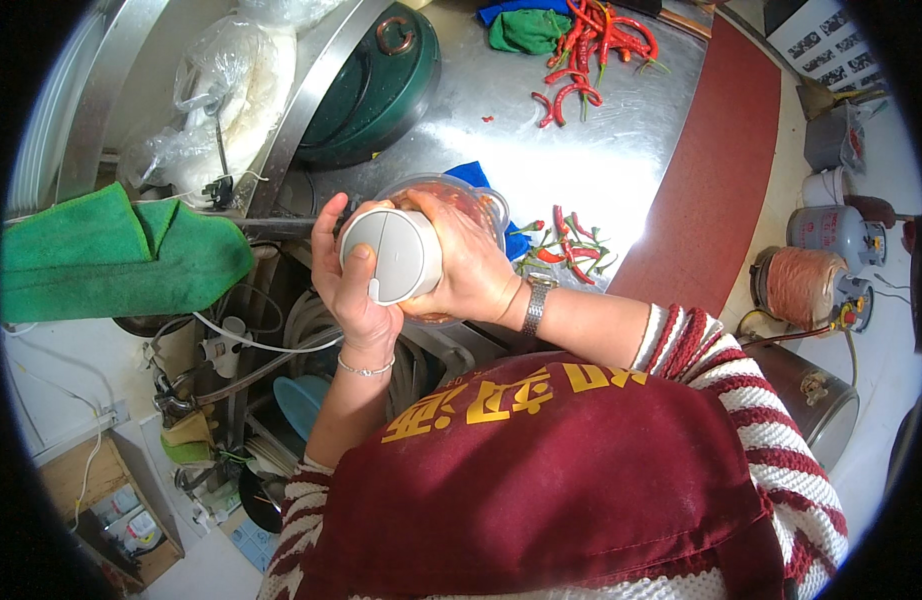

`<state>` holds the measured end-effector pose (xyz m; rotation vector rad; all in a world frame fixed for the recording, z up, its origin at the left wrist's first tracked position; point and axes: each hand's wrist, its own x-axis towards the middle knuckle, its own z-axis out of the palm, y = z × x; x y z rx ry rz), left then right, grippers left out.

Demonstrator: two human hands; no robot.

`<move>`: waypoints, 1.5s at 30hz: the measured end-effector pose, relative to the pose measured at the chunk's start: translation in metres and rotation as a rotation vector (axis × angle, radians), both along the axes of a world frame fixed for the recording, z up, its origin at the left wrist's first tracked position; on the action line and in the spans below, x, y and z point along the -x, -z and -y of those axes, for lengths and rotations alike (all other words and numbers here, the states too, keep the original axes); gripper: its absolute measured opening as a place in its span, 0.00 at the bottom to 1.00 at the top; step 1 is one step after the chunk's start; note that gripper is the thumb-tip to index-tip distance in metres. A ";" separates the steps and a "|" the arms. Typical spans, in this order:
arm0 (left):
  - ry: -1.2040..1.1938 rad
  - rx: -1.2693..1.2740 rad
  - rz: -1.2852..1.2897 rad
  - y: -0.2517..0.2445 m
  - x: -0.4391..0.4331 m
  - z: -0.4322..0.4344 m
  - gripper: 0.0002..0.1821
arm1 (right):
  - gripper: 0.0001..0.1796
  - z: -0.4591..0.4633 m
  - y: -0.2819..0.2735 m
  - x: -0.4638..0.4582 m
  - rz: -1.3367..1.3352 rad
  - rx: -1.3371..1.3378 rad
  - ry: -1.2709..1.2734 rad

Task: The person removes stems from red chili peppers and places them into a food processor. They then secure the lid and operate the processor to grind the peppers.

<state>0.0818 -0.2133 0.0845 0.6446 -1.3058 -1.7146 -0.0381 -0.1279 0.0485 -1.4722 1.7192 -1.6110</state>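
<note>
Both my hands hold a white-grey round-topped appliance, likely the motor head of a food chopper [402, 255]. My left hand [352, 289] grips its left side, thumb on the top. Around its right side wraps my right hand [465, 259]. Beneath it stands a clear plastic bowl [495, 214] with chopped red chili inside, on a blue cloth [516, 244]. The appliance's lower part is hidden by my hands. Just right of the bowl lie small red chilies with green stems [570, 247] on the steel table [461, 105].
Long red chilies [581, 64] lie at the table's far side by a green cloth [528, 31]. A dark green lid [378, 90] stands at the back left. A green towel [116, 255] hangs at left, near a white cord [258, 345]. Gas cylinders [828, 232] stand on the right.
</note>
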 end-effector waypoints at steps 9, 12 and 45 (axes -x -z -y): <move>0.001 -0.003 -0.009 0.001 0.000 0.000 0.39 | 0.55 0.001 0.003 0.000 0.000 0.052 0.004; 0.000 -0.004 -0.007 0.000 0.000 0.000 0.39 | 0.55 0.001 0.000 0.001 -0.013 0.024 0.006; -0.028 -0.074 -0.019 -0.001 0.001 -0.005 0.34 | 0.56 -0.003 -0.011 0.000 -0.101 -0.046 0.020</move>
